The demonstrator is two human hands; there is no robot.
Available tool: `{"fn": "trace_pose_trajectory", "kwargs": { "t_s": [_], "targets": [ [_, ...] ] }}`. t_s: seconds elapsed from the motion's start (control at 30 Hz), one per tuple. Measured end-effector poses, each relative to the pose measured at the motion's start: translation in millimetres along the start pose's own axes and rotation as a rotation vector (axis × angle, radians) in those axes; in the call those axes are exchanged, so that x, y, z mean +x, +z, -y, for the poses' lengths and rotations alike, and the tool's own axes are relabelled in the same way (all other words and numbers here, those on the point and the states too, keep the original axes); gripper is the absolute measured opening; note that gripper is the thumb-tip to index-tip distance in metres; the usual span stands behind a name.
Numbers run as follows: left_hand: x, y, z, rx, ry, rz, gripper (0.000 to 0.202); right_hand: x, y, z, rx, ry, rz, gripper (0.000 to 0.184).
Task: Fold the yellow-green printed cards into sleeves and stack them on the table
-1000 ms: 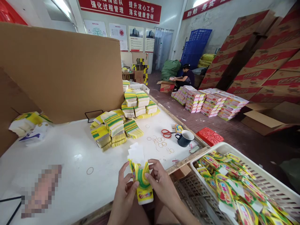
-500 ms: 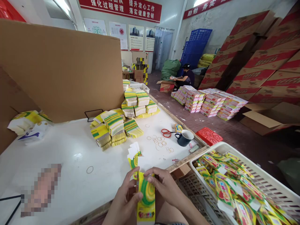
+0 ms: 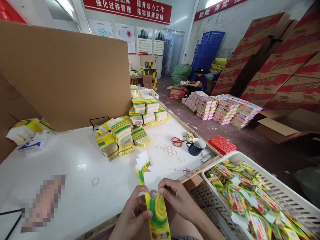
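Down at the bottom centre of the frame, a yellow-and-green carton (image 3: 159,213) sits between two bare hands, by the near edge of the counter (image 3: 70,190). The left hand (image 3: 135,213) has a narrow grip, pinching the carton's left side with the thumb on its front; the right hand (image 3: 176,198) pinches its upper right edge. I'd judge it thin printed card: light, springy, a little slick, easily creased, so best held by the side folds, fingertips only, sparing the white flap (image 3: 152,180). The lettering low on its front (image 3: 160,235) is too small for me. Up top, a red banner (image 3: 130,10) reads 强化过程管理, 提升攻心工作, 落实健康营销; a second banner (image 3: 217,10), upper right, shows 勤勉 务实. Stacked boxes (image 3: 270,75) at right carry unclear lettering on red.
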State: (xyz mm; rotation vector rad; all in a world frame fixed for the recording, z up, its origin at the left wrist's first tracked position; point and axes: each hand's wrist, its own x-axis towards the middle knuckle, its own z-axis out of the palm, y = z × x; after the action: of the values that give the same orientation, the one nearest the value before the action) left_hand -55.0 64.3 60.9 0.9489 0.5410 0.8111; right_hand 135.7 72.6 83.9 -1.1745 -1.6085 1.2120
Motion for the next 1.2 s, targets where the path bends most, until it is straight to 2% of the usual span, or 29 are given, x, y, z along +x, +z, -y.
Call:
{"fn": "trace_pose_trajectory", "kwargs": {
  "t_s": [0.1,0.17,0.23,0.33,0.4,0.47,0.57,0.8,1.0,1.2],
  "targets": [
    [1,1.7,1,0.009,0.012,-0.092,0.065,3,4,-3,0.019,-0.034,-0.103,0.017],
    [2,3.5,-1,0.018,0.009,-0.134,0.083,5,6,-5,0.087,-0.028,-0.149,0.025],
    [3,5.5,-5,0.034,-0.009,-0.129,0.077,7,4,-6,0.070,-0.054,-0.149,0.028],
    [5,6.6,-9,0.088,-0.004,-0.142,0.050,7,-3,-4,-0.033,-0.098,-0.102,0.026],
    [7,5.4,-7,0.140,0.018,-0.186,0.043,7,-6,-3,-0.019,-0.026,-0.049,0.029],
    [9,3.3,-2,0.182,0.024,-0.214,0.042,6,-7,-2,0.013,0.081,0.021,0.028],
    [11,0.6,6,0.222,0.028,-0.213,0.044,7,-1,-4,-0.027,0.161,0.075,0.039],
    [8,1.2,6,0.272,0.069,-0.183,0.046,13,15,-9,-0.356,0.217,-0.085,0.036],
    [12,6.8,2,0.211,0.032,-0.180,0.051,11,18,-7,-0.402,0.216,-0.065,0.040],
    [14,3.9,-3,0.221,0.006,-0.218,0.052,6,11,-7,-0.454,0.191,-0.121,0.036]
  ]
}}
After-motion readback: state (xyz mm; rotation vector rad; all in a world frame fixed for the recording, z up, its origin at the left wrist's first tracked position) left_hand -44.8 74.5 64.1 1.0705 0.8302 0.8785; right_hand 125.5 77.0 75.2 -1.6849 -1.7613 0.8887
